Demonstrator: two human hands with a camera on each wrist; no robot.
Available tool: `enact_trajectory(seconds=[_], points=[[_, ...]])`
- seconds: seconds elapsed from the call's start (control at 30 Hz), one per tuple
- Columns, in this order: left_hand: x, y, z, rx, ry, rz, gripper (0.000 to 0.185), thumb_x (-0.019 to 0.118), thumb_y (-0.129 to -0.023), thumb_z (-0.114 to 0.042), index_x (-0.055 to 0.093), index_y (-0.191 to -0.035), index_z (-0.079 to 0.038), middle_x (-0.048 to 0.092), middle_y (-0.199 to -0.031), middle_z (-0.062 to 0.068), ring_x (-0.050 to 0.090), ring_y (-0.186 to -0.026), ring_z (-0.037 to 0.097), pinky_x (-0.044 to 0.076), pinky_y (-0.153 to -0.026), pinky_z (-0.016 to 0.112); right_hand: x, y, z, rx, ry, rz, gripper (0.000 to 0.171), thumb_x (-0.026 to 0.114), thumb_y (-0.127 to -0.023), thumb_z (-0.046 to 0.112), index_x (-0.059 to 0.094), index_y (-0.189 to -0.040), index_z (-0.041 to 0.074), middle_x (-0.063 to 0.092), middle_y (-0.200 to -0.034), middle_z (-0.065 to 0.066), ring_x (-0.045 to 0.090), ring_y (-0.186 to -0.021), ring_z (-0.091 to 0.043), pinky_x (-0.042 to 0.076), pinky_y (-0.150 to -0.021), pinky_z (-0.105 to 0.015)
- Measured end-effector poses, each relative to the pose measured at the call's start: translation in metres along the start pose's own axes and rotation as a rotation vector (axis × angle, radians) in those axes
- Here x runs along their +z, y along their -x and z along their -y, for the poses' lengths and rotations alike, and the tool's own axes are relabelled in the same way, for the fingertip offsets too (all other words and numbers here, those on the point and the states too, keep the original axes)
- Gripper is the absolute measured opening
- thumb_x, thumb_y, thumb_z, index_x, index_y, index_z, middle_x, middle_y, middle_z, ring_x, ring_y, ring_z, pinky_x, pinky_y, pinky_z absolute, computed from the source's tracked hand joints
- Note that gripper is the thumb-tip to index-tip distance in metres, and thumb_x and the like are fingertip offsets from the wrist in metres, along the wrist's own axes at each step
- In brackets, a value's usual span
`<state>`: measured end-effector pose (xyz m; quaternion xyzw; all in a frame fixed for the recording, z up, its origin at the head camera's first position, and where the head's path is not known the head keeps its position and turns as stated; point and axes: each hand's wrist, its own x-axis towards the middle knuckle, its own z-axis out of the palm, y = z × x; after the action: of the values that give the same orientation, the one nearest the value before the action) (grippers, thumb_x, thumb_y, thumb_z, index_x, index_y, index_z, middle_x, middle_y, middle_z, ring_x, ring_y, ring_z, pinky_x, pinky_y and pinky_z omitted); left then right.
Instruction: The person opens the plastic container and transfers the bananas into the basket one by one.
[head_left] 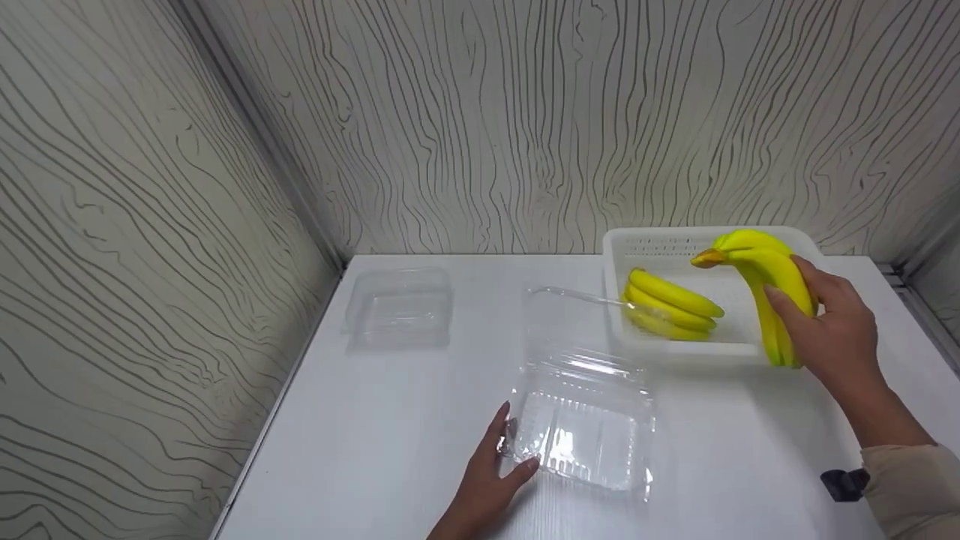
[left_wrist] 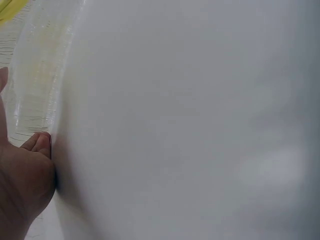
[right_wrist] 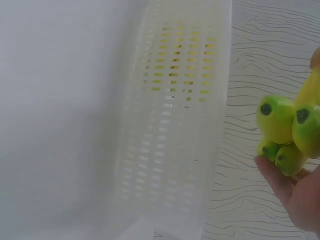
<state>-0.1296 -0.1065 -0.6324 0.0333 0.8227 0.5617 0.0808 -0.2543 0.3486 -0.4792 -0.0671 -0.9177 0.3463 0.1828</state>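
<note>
We read this as the carrying step: our right hand (head_left: 829,326) has its fingers wrapped round a bunch of yellow bananas with greenish tips (head_left: 765,289), holding it in the air over the right side of the white perforated plastic basket (head_left: 622,251). The stem end points left and the tips hang down toward the near rim. In the right wrist view those green tips (right_wrist: 287,132) sit just above our fingertips (right_wrist: 272,172), with the basket's slotted wall (right_wrist: 175,125) to their left.

Our left hand (head_left: 487,484) is not clenched; the fingers are fairly straight, thumb and forefinger resting against the near left corner of the open clear plastic clamshell box (head_left: 585,435). Whether they actually pinch its edge we cannot tell. The left wrist view shows only a fingertip (left_wrist: 42,142) touching the transparent wall (left_wrist: 35,85).

In our judgement, the next move calls for swinging the bunch left and nearer, then lowering it into the clamshell's ribbed tray while the left hand keeps the light box from sliding. The raised lid stands on the far side, so the approach should come from above.

Further out, a second bunch of yellow bananas (head_left: 671,306) lies in the basket, and a closed clear plastic box (head_left: 399,307) sits at the far left of the white table (head_left: 375,450).
</note>
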Motion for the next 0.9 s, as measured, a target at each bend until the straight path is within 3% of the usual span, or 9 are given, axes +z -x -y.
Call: enact_trajectory(seconds=[0.1,0.33,0.47,0.57,0.73,0.9], points=[[0.001,0.000,0.000,-0.010,-0.008,-0.006,0.094,0.073,-0.097,-0.051,0.019,-0.172,-0.034,0.039,-0.171,0.022,0.041,-0.157,0.049,0.038,-0.125,0.068,0.003,-0.013,-0.003,0.030,0.015,0.019,0.072,0.054,-0.107,0.056,0.033,-0.169,0.026,0.054,-0.150,-0.025,0.052,-0.118,-0.033,0.038,-0.087,-0.026],[0.002,0.000,-0.001,-0.023,0.007,-0.010,0.094,0.074,-0.096,-0.052,0.020,-0.172,-0.033,0.040,-0.170,0.022,0.041,-0.156,0.049,0.038,-0.125,0.070,0.017,-0.041,-0.013,0.124,0.021,0.081,0.074,0.048,-0.109,0.056,0.024,-0.171,0.022,0.050,-0.147,-0.031,0.052,-0.119,-0.040,0.048,-0.092,-0.044],[0.001,-0.001,-0.001,-0.028,-0.011,-0.016,0.094,0.074,-0.096,-0.052,0.021,-0.172,-0.034,0.042,-0.169,0.023,0.045,-0.153,0.051,0.041,-0.121,0.072,0.031,-0.050,-0.022,0.155,0.035,0.109,0.076,0.045,-0.110,0.057,0.021,-0.171,0.020,0.049,-0.148,-0.032,0.050,-0.120,-0.043,0.048,-0.100,-0.057],[0.001,-0.001,0.000,-0.024,-0.010,-0.017,0.094,0.074,-0.096,-0.051,0.021,-0.172,-0.034,0.042,-0.169,0.023,0.047,-0.152,0.052,0.041,-0.121,0.072,0.040,-0.056,-0.030,0.191,0.022,0.144,0.078,0.043,-0.110,0.059,0.018,-0.172,0.019,0.045,-0.156,-0.033,0.048,-0.129,-0.046,0.044,-0.114,-0.066],[0.001,-0.001,0.000,-0.005,0.006,-0.009,0.094,0.074,-0.097,-0.051,0.020,-0.172,-0.035,0.041,-0.170,0.022,0.044,-0.155,0.049,0.039,-0.123,0.070,0.047,-0.063,-0.038,0.246,0.011,0.206,0.081,0.040,-0.110,0.060,0.015,-0.172,0.015,0.033,-0.170,-0.030,0.044,-0.142,-0.049,0.034,-0.124,-0.071],[0.001,-0.001,-0.002,-0.025,0.002,-0.012,0.094,0.073,-0.096,-0.052,0.020,-0.172,-0.036,0.041,-0.170,0.019,0.042,-0.157,0.047,0.038,-0.125,0.069,0.052,-0.072,-0.040,0.215,0.079,0.265,0.086,0.038,-0.109,0.063,0.015,-0.171,0.007,0.033,-0.169,-0.032,0.046,-0.142,-0.052,0.036,-0.121,-0.072]])
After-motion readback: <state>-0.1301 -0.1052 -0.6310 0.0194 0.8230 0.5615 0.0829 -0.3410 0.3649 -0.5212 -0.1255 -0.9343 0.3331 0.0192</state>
